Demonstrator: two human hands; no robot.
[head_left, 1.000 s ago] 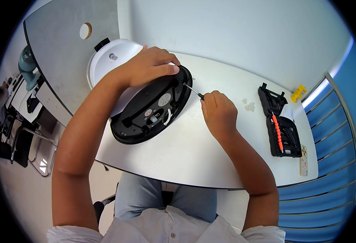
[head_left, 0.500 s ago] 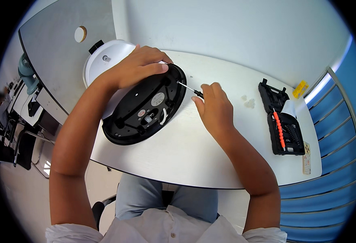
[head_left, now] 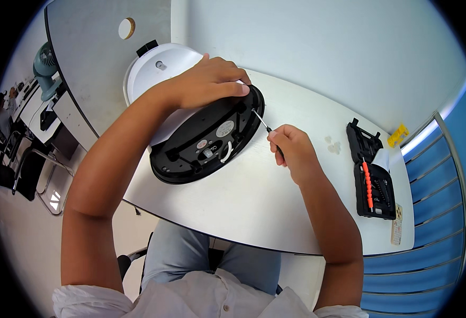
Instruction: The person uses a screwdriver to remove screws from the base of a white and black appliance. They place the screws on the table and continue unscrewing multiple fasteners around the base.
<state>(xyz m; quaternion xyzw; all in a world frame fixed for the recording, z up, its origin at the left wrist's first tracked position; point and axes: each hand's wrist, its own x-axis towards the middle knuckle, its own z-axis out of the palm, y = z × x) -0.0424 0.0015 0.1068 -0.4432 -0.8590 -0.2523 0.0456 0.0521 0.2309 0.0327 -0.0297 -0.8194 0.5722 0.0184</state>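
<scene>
A white rice cooker lies tipped on its side, its black oval base (head_left: 190,146) turned toward me. My left hand (head_left: 212,82) grips its upper edge, thumb on the black rim and fingertips hidden behind. Between the thumb and fingers of my right hand (head_left: 295,151) is a screwdriver (head_left: 261,121) with a thin metal shaft and dark handle. Its tip meets the base near the upper right rim, at what looks like a screw hole. Round labels and a short white loop (head_left: 226,152) show on the base. Behind my left arm extends the white lid (head_left: 147,71).
At the right stands an open black tool case (head_left: 375,188) with an orange flexible shaft (head_left: 368,185). Around it are a yellow plastic piece (head_left: 397,135) and a remote control (head_left: 396,225). Small pale bits (head_left: 332,145) lie mid-table. A metal railing (head_left: 458,175) borders the right side.
The whole view has shifted. My right hand has turned and dropped lower along the screwdriver, so more of its handle shows and it slants more steeply. My left hand keeps its hold.
</scene>
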